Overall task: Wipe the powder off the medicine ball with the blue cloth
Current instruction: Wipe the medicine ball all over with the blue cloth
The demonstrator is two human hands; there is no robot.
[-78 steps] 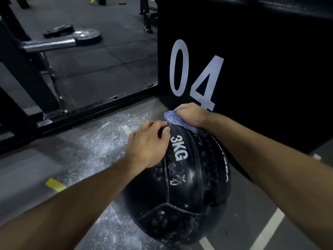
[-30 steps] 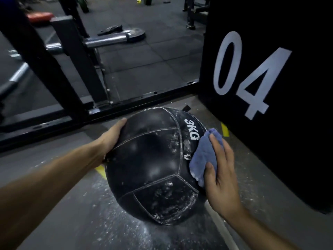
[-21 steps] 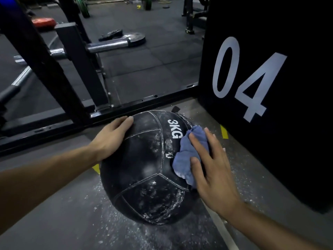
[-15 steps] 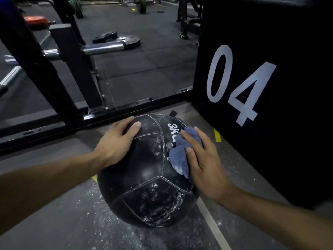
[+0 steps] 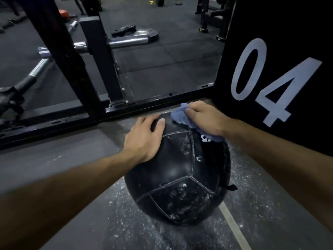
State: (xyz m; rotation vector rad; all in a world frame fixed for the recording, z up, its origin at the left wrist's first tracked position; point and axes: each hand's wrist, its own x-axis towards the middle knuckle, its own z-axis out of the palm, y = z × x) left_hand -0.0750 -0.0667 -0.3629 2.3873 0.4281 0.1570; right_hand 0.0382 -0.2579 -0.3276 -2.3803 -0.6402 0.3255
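A black stitched medicine ball (image 5: 178, 175) sits on the grey floor, low in the middle of the head view, with white powder smeared on its lower panel and along its seams. My left hand (image 5: 144, 139) rests flat on the ball's upper left side, fingers spread. My right hand (image 5: 203, 118) grips the crumpled blue cloth (image 5: 180, 115) and presses it on the ball's far top. The cloth partly covers the ball's white weight lettering.
A tall black box marked 04 (image 5: 277, 82) stands just right of the ball. A black rack frame (image 5: 93, 73) with a floor rail runs behind it, and barbells (image 5: 126, 42) lie beyond. White powder (image 5: 137, 230) speckles the floor around the ball, beside a white floor line (image 5: 232, 224).
My right hand has carried the cloth from the ball's right side up over its top to the far side. My left hand shifted from the ball's left flank onto its upper surface.
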